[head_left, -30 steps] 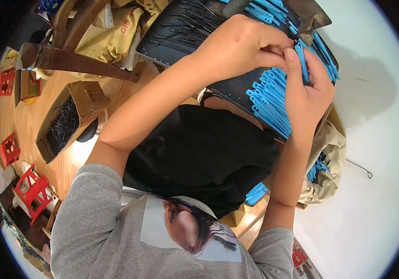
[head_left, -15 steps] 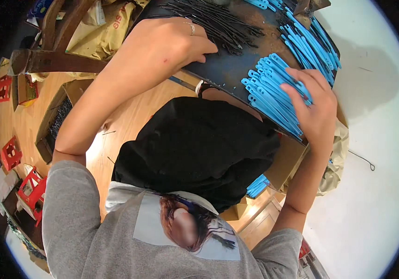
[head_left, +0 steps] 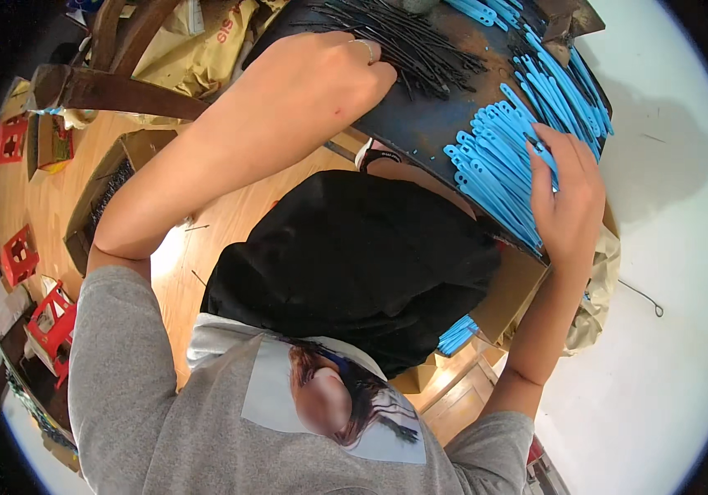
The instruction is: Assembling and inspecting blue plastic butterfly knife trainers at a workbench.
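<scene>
My left hand (head_left: 342,78) is closed over the near left end of a pile of thin black rods (head_left: 408,41) on the dark work table (head_left: 403,120). Its fingertips are hidden beneath the hand, so I cannot make out what they hold. At the table's right side, my right hand (head_left: 570,186) pinches a light blue plastic strip (head_left: 521,101) between thumb and fingers. A small dark piece shows by the fingertips. Under and beside that hand lies a stack of similar blue strips (head_left: 490,173), with holes at their ends.
More blue strips (head_left: 564,91) lie behind, next to a rusty metal block (head_left: 573,21). A wooden frame (head_left: 115,89) stands left of the table. Below are a cardboard box (head_left: 115,186) and red stools (head_left: 50,326). A white wall (head_left: 667,247) rises on the right.
My left hand has shifted slightly right, its fingers now tucked down out of sight. The right thumb and fingers have drawn together on a blue strip, which stands out from the stack.
</scene>
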### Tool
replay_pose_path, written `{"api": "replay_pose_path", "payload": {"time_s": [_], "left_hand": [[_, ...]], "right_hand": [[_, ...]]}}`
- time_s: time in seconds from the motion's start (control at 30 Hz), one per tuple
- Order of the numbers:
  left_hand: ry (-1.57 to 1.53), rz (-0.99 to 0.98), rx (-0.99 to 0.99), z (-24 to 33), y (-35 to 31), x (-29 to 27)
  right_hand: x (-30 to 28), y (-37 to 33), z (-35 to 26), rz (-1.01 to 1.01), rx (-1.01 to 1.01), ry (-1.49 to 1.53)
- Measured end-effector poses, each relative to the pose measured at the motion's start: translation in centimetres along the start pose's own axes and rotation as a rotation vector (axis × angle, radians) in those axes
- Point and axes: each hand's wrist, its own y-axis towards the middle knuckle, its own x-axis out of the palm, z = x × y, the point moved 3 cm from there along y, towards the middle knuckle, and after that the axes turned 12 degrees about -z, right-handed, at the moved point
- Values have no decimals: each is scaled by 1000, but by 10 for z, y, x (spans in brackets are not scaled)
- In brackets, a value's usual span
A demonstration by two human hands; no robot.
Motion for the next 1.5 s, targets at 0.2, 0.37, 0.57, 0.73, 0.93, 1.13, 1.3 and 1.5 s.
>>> {"api": "replay_pose_path", "payload": {"time_s": [0.2, 0.37, 0.57, 0.73, 0.93, 1.13, 1.3, 1.5], "left_hand": [[25, -39, -65, -10, -7, -6], [29, -48, 14, -14, -3, 0], [-122, 240, 125, -10, 5, -23], [-1197, 254, -377, -2, 17, -53], [-1731, -182, -55, 23, 21, -20], [-2012, -239, -52, 23, 27, -15], [-1855, 130, -42, 20, 31, -18], [-1411, 435, -110, 11, 48, -4]], "right_hand": [[3, -7, 2, 53, 48, 213], [5, -11, 5, 66, 79, 288], [2, -12, -3, 121, 128, 319], [1, -12, -12, 251, 142, 410], [-7, 9, -38, 378, -212, 331], [-5, 10, -37, 196, -138, 290], [-4, 13, -28, 219, -50, 420], [0, 22, -25, 76, 77, 473]]}}
